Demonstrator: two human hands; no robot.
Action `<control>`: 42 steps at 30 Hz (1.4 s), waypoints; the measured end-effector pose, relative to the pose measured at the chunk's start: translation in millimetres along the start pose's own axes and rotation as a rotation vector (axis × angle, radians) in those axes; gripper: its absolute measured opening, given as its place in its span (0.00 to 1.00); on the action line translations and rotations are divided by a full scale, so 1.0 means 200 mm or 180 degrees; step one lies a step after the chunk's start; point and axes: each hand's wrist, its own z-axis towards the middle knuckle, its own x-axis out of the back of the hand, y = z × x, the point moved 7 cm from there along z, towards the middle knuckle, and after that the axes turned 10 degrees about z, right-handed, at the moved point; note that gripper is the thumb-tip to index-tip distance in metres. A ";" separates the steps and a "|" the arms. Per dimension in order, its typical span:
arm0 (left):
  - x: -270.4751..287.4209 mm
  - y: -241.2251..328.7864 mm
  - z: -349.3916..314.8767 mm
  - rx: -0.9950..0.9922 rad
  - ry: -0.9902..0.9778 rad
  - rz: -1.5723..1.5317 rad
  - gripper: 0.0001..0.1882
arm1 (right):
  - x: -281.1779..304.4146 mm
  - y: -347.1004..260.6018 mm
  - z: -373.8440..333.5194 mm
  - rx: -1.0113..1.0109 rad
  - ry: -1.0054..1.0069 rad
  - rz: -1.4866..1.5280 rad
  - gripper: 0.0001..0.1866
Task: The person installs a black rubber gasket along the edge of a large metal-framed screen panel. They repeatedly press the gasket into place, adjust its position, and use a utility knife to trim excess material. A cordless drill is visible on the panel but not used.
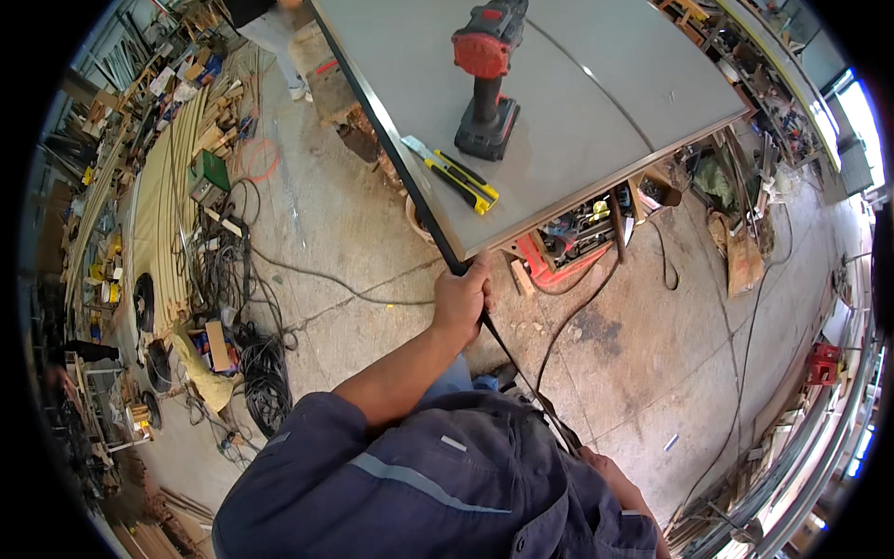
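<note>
A large grey flat panel (596,140) with a metal-trimmed edge lies raised before me. A long black edging strip (434,231) runs along its left side to the near corner. There my left hand (463,300) is closed round the strip, against the corner. Past that hand the strip hangs in a slack line toward my body. Low on the right, my right hand (607,470) is closed on its trailing part; its fingers are partly hidden. On the panel stand a red-and-black cordless drill (484,79) and, beside it, a yellow-and-black utility knife (456,177) with its blade out.
Under the panel sits an orange-edged tool tray (549,270) with hand tools. Cables (345,284) cross the concrete floor, with a black coil (267,382) at left. Timber strips (163,214) and a green box (209,177) lie farther left. Another person's legs (275,47) show at the far left.
</note>
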 end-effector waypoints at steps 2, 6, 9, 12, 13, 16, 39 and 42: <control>-0.01 0.03 0.00 -0.0111 0.0023 0.0118 0.16 | -0.06 0.23 0.05 0.0320 -0.0051 0.0220 0.16; -0.01 -0.02 -0.02 -0.0148 -0.0220 0.0097 0.17 | -0.04 0.17 0.01 0.0431 0.0068 0.0765 0.18; -0.04 0.03 -0.07 -0.0097 -0.0463 -0.0117 0.20 | 0.00 0.11 0.01 0.0325 -0.0045 0.0058 0.17; -0.04 0.01 -0.08 -0.0008 -0.0758 -0.1098 0.20 | 0.00 0.17 0.03 0.0699 -0.0206 -0.0272 0.17; -0.04 0.02 -0.08 -0.0027 -0.0832 -0.1171 0.20 | 0.01 0.14 0.01 0.0965 -0.0191 -0.0202 0.17; -0.03 -0.02 -0.03 -0.0059 -0.0731 -0.0938 0.18 | 0.03 0.15 0.00 0.0825 -0.0221 -0.0125 0.18; 0.00 0.05 -0.06 0.0291 -0.0245 0.0010 0.14 | 0.02 0.07 -0.13 0.0558 -0.0181 0.0544 0.19; 0.01 0.06 -0.06 0.0239 -0.0293 -0.0090 0.14 | 0.00 0.14 -0.12 0.0538 -0.0213 0.0825 0.21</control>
